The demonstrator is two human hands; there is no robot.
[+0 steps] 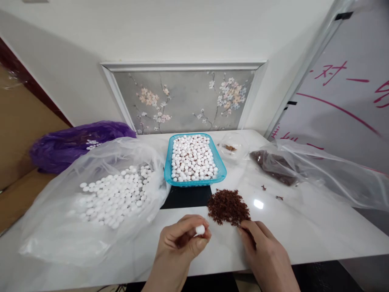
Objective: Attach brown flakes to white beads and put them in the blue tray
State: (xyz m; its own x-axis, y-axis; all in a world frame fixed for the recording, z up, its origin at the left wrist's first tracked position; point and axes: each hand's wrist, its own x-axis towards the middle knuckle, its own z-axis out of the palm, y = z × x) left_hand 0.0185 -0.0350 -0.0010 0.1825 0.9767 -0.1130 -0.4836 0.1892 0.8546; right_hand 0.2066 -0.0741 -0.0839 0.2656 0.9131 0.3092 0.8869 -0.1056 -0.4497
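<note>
My left hand (184,243) is closed, pinching a small white foam ball (199,230) between thumb and fingers above the table. At the near right edge of a heap of small reddish-brown pieces (228,207), my right hand (264,247) has its thumb and index fingertip pinched together. A small brown piece seems to be between them, though the fingers partly hide it. Beyond the hands stands a turquoise plastic basket (167,172), filled with white balls that show bits of brown among them. To the left lies a clear plastic bag (60,219) with many loose white balls.
A purple bag (60,146) sits at the back left beside cardboard (18,134). Behind the heap are a small clear bag (240,146) and a larger clear bag of brown pieces (275,166). Two stray pieces lie on the white table (319,227). A whiteboard (340,101) stands right.
</note>
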